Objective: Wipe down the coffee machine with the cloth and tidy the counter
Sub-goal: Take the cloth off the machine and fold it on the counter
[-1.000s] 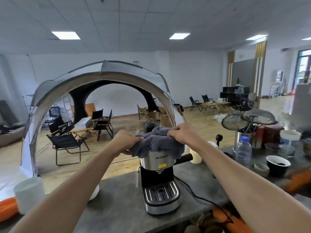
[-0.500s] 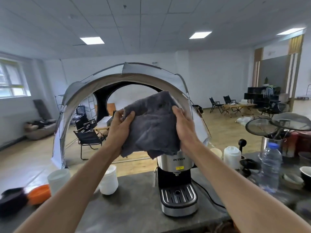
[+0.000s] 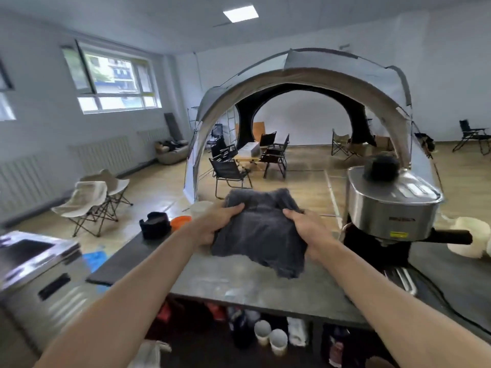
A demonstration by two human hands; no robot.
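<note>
A dark grey cloth (image 3: 261,229) hangs spread between both hands just above the grey counter (image 3: 239,282). My left hand (image 3: 212,224) grips its left edge and my right hand (image 3: 310,232) grips its right edge. The steel and black coffee machine (image 3: 390,208) stands on the counter to the right of the cloth, its top bare, a black handle sticking out to its right. The cloth does not touch the machine.
A black holder (image 3: 155,225), an orange bowl (image 3: 180,223) and a pale cup (image 3: 202,208) sit at the counter's far left. A cream jug (image 3: 467,240) stands right of the machine, whose cable (image 3: 441,296) trails toward the front edge. A steel cabinet (image 3: 34,264) stands left; cups (image 3: 271,338) sit under the counter.
The cloth came off the top of the machine, was lifted up, then carried left and down to just above the counter. My view has swung left, so the machine now sits at the right.
</note>
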